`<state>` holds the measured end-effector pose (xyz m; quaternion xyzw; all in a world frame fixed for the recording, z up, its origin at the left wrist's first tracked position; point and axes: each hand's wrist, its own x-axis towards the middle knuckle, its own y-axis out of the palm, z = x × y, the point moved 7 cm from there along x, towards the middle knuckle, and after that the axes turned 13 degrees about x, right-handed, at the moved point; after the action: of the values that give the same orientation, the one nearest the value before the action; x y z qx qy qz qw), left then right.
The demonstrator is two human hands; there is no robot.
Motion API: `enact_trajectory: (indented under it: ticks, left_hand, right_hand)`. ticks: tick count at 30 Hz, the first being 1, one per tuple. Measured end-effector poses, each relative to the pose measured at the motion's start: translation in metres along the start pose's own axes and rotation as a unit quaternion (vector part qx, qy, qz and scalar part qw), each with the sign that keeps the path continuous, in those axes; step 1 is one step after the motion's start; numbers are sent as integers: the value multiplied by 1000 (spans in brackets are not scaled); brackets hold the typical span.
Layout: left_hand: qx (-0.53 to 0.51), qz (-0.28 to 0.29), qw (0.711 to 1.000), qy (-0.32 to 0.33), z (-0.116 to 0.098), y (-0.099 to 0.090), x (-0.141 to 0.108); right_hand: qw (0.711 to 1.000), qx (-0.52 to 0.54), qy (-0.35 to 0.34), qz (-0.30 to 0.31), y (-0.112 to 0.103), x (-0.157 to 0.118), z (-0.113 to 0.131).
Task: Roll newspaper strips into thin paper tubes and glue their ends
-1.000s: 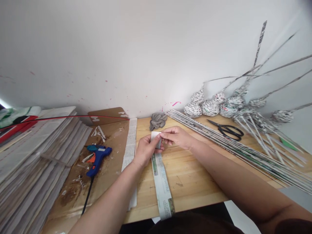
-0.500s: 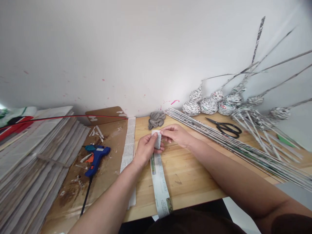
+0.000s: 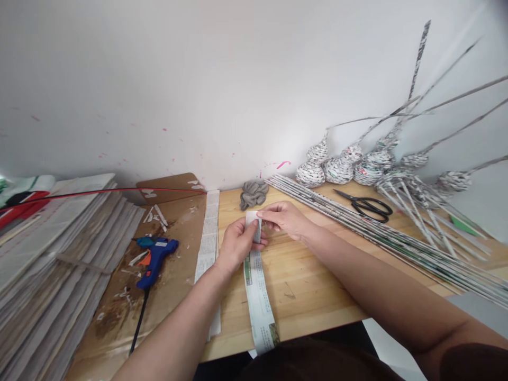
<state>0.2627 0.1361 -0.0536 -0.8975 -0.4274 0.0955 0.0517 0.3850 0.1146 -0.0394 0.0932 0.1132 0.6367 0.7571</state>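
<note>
A long strip of printed newspaper (image 3: 260,301) runs from my hands down over the table's front edge. Near its far end, my left hand (image 3: 238,238) grips the strip, with the thumb on top and fingers beneath. My right hand (image 3: 283,218) pinches the strip's upper right corner between thumb and forefinger. Left of my left hand lies a stack of newspaper strips (image 3: 208,233), partly hidden by my forearm. A crumpled grey cloth (image 3: 253,194) sits just beyond my hands.
Left are a blue glue gun (image 3: 156,262) on stained cardboard (image 3: 178,264) and piled newspapers (image 3: 51,254). Right are rolled paper sticks (image 3: 357,227), black scissors (image 3: 367,206) and several woven paper gourd shapes (image 3: 339,169) against the wall (image 3: 238,79).
The view has shifted slightly. Both hands keep their hold on the strip, whose top end shows a little more plain paper above my left thumb.
</note>
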Motion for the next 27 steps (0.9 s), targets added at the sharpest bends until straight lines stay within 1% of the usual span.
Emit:
enact_trajectory:
  ticks: [6,12,15,18,22,27]
  left_hand:
    - [-3,4,1000,-11,-1,1,0]
    - [-19,15,1000,-19,-2,1,0]
    - [-20,16,1000,-19,-2,1,0]
    - [-14,15,1000,-16,-2,1,-1]
    - [5,5,1000,-13,-2,0,0]
    - [9,4,1000,-4,0,1,0]
  right_hand:
    - [1000,-15,-11,11,1,0,2]
    - [998,-11,0,63,3,1,1]
    - [997,-6,11,79,2,1,0]
    - [997,-4,15,72,2,1,0]
    - [999,-5,8,37,0,1,0]
    - [1000,-1,3,10,-1,1,-1]
